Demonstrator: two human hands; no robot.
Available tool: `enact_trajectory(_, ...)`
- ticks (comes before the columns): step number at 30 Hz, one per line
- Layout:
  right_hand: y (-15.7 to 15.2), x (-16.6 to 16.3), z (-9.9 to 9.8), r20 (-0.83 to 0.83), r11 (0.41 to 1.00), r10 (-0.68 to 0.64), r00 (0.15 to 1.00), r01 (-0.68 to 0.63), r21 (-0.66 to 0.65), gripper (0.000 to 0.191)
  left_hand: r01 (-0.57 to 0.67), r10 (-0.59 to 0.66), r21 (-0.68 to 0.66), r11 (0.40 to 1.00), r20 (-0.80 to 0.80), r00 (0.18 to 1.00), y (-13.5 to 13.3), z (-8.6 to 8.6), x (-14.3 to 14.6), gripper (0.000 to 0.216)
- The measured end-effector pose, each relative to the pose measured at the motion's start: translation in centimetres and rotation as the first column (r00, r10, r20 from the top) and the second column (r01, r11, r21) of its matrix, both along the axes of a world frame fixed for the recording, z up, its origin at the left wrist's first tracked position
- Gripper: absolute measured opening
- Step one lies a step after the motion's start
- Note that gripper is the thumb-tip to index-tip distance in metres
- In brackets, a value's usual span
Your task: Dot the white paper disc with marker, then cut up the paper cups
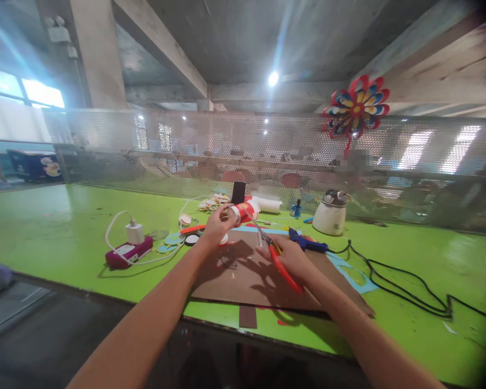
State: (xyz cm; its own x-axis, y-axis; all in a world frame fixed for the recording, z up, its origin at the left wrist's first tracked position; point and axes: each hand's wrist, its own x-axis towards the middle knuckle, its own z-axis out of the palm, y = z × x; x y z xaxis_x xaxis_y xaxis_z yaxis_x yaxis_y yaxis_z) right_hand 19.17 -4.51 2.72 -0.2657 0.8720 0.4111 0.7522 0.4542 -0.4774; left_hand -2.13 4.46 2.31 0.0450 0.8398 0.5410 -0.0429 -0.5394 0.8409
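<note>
My left hand [216,224] is closed around a red and white paper cup [244,211], held on its side above the brown cardboard sheet [243,278]. My right hand [288,257] grips red-handled scissors [276,258], their blades pointing up toward the cup's rim. Both hands hover over the cardboard on the green table [56,227].
A blue glue gun [308,243] with a black cable [405,281] lies right of my hands. A white pot [330,215] stands behind it. A charger on a magenta power strip [128,249] sits left. Paper cut-outs [213,202] and a pinwheel [356,108] on the mesh fence are beyond.
</note>
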Motion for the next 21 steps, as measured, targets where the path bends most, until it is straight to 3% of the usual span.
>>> enact_trajectory(7, -0.2, 0.3, 0.6, -0.011, 0.998, 0.061, 0.998, -0.061, -0.017, 0.042, 0.041, -0.039, -0.023, 0.999, 0.068, 0.997, 0.2, 0.2, -0.2, 0.064)
enact_trajectory(15, -0.9, 0.5, 0.7, 0.256, 0.994, -0.054, 0.965, 0.029, 0.102, 0.059, 0.191, -0.181, -0.074, 0.979, 0.128, 0.975, 0.0, 0.4, -1.0, 0.060)
enact_trajectory(21, -0.8, 0.9, 0.6, 0.288, 0.997, -0.010, 0.958, -0.013, 0.078, 0.060, 0.218, -0.209, -0.085, 0.972, 0.106, 0.972, 0.1, 0.0, -1.2, 0.059)
